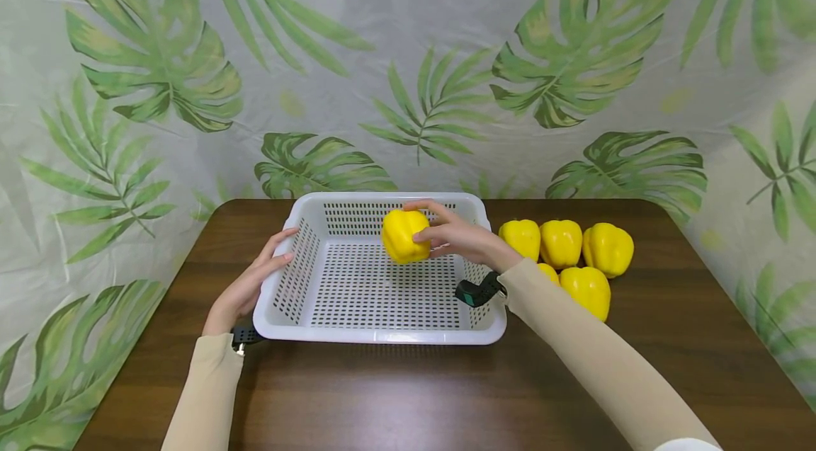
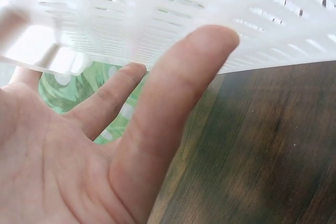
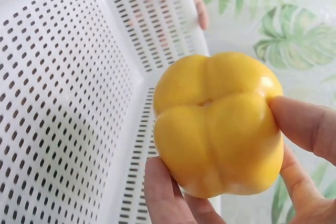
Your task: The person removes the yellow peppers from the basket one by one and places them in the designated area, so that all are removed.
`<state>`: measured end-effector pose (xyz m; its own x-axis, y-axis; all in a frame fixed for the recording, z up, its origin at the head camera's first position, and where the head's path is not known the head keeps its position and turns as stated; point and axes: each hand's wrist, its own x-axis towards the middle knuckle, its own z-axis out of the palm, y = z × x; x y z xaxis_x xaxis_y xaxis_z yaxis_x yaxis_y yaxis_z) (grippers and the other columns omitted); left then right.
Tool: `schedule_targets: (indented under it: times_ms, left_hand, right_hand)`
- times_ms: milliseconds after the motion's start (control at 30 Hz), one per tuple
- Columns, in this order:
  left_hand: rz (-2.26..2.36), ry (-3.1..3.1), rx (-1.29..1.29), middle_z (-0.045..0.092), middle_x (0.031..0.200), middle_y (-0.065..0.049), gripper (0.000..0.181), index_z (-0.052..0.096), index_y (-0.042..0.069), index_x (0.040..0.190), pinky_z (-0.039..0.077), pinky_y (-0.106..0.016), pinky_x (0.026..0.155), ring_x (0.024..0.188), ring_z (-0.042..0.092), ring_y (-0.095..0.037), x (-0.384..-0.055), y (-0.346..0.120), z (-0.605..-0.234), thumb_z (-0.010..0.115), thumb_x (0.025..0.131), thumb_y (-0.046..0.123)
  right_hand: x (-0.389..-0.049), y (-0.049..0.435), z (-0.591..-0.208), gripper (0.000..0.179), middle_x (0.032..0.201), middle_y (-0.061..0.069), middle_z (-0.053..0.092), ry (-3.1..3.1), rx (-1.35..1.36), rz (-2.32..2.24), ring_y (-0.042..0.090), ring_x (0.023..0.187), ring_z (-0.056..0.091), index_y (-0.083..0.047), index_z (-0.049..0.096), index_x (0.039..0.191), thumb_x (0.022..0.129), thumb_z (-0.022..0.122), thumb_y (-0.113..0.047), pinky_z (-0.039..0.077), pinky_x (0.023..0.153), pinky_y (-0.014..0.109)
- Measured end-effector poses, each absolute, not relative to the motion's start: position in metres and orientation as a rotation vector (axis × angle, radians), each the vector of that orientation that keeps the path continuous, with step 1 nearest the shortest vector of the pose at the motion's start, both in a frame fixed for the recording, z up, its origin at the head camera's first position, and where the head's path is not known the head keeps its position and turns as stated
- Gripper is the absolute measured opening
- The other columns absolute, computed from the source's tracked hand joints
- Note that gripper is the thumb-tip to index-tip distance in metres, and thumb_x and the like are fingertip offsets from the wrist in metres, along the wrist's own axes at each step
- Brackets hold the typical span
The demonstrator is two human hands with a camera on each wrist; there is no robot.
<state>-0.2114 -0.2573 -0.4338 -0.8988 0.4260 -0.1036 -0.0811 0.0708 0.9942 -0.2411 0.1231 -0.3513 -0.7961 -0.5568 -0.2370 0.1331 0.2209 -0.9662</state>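
A yellow bell pepper (image 1: 406,236) is pinched between the thumb and fingers of my right hand (image 1: 460,237). It hangs above the inside of a white perforated plastic basket (image 1: 382,336), whose floor holds nothing visible. The right wrist view gives a close look at the bell pepper's lobed end (image 3: 218,124). On the basket's left side, my left hand (image 1: 250,284) rests against the wall and rim. Its thumb (image 2: 173,93) looks straight in the left wrist view, beside the slotted wall.
Several more yellow bell peppers (image 1: 561,244) lie grouped on the brown wooden table (image 1: 446,394), right of the basket; my right forearm partly covers one. A leaf-patterned cloth (image 1: 433,26) hangs behind the table.
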Motion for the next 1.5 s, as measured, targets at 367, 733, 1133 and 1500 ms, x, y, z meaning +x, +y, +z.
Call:
schedule_targets:
  times_ms: [367,733,1133,1500]
  left_hand:
    - [1.889,1.976,0.363,0.008,0.149,-0.022,0.052,0.011,0.03,0.149,0.048,-0.055,0.079,0.122,0.03,-0.055,-0.212,-0.257,-0.434,0.036,0.103,0.026]
    - [1.9,1.963,0.358,0.01,0.148,-0.022,0.052,0.013,0.031,0.148,0.048,-0.056,0.078,0.121,0.032,-0.054,-0.212,-0.256,-0.433,0.037,0.103,0.027]
    - [1.902,1.964,0.359,0.01,0.148,-0.023,0.051,0.012,0.031,0.149,0.048,-0.055,0.079,0.12,0.033,-0.051,-0.21,-0.257,-0.434,0.035,0.104,0.026]
    - [1.905,1.959,0.376,0.01,0.148,-0.023,0.052,0.01,0.031,0.15,0.048,-0.055,0.079,0.12,0.033,-0.05,-0.211,-0.256,-0.434,0.035,0.104,0.025]
  right_hand:
    - [-0.23,0.155,-0.34,0.058,0.136,0.023,0.038,1.974,-0.401,-1.631,0.035,0.108,0.051,-0.022,0.033,0.146,0.094,0.058,-0.012,0.041,0.095,0.056]
    - [-0.217,0.186,-0.337,0.058,0.134,0.024,0.037,1.992,-0.434,-1.675,0.036,0.108,0.051,-0.019,0.033,0.145,0.094,0.059,-0.013,0.043,0.093,0.055]
    - [-0.203,0.215,-0.337,0.059,0.138,0.023,0.032,2.073,-0.428,-1.669,0.039,0.112,0.043,-0.015,0.032,0.144,0.093,0.061,-0.015,0.045,0.089,0.051]
    - [-0.192,0.249,-0.342,0.055,0.145,0.017,0.025,2.09,-0.385,-1.714,0.04,0.121,0.035,-0.019,0.033,0.14,0.093,0.06,-0.013,0.047,0.088,0.044]
